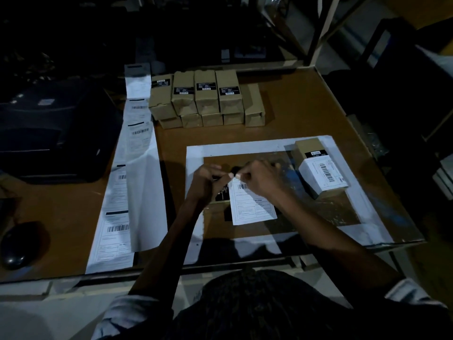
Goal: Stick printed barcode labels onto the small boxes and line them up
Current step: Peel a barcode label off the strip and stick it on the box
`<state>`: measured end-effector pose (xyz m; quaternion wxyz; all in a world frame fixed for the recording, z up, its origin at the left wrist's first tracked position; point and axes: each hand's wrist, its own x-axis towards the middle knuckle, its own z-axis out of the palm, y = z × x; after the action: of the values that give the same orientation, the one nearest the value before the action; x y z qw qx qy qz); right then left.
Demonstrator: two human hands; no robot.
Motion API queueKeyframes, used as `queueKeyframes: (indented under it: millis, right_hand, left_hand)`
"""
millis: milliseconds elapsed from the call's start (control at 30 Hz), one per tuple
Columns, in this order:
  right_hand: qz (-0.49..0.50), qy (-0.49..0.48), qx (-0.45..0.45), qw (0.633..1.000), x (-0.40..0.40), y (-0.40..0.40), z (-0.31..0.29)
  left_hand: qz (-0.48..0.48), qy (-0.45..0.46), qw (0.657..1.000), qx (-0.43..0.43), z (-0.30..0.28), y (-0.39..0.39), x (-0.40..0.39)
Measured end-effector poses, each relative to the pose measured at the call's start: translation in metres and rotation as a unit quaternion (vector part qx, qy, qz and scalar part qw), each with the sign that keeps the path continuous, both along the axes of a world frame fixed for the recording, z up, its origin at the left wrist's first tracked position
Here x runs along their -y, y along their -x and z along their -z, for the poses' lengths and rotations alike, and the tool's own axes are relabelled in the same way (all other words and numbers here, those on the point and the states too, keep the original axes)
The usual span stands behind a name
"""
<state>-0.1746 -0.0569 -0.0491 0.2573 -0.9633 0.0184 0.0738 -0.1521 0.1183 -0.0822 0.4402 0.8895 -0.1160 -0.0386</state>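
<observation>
A white barcode label [252, 204] hangs from both my hands over a small brown box [221, 196] at the middle of the table. My left hand [204, 179] and my right hand [257, 176] pinch the label's top edge between curled fingers. A box [318, 168] with a white label stuck on it lies to the right. Several unlabelled brown boxes [206, 96] stand stacked in rows at the back. A long strip of printed labels [130, 173] runs down the left side.
A white taped frame [245, 146] marks the work area on the brown table [294, 114]. A dark label printer [56, 133] sits at the left, a black mouse [18, 246] in front of it. The table's right edge drops off near shelving.
</observation>
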Motion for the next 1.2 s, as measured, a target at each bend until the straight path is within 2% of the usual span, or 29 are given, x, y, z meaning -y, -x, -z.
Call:
queueKeyframes:
  millis: [167,267,367,467,567,700,767,900,1033,1200]
  right_hand:
    - [0.017,0.027,-0.031,0.999,0.017,0.002,-0.012]
    - [0.053,0.048,-0.042,0.997,0.033,0.005,-0.017]
    - [0.062,-0.033,-0.074,0.995,0.025,0.002,-0.02]
    - [0.096,-0.143,-0.155,0.973,0.003,-0.002,-0.027]
    - [0.119,-0.167,-0.19,0.96,-0.002,-0.01,-0.031]
    - [0.137,-0.148,-0.248,0.948,0.026,-0.013,-0.037]
    - [0.153,-0.169,-0.27,0.936,0.04,-0.011,-0.035]
    - [0.191,-0.221,-0.272,0.917,0.056,-0.009,-0.023]
    - [0.188,-0.197,-0.221,0.936,0.042,-0.009,-0.024]
    - [0.168,-0.218,-0.187,0.943,0.013,-0.011,-0.02]
  left_hand:
    - [-0.005,0.04,0.999,-0.012,-0.009,0.007,-0.001]
    - [0.009,0.053,0.998,0.012,-0.01,0.012,-0.001]
    - [0.003,0.06,0.998,0.011,-0.009,0.011,0.002]
    - [-0.018,0.05,0.999,0.007,-0.003,0.006,0.005]
    - [-0.021,0.036,0.999,0.013,0.004,0.004,0.004]
    - [-0.039,0.034,0.999,0.0,0.007,0.006,0.003]
    - [-0.043,0.04,0.998,-0.01,0.007,0.006,0.003]
    - [-0.044,0.062,0.997,-0.023,0.004,0.007,0.005]
    - [-0.027,0.078,0.997,-0.003,-0.006,0.009,0.007]
    - [-0.025,0.089,0.996,-0.003,-0.003,0.007,0.007]
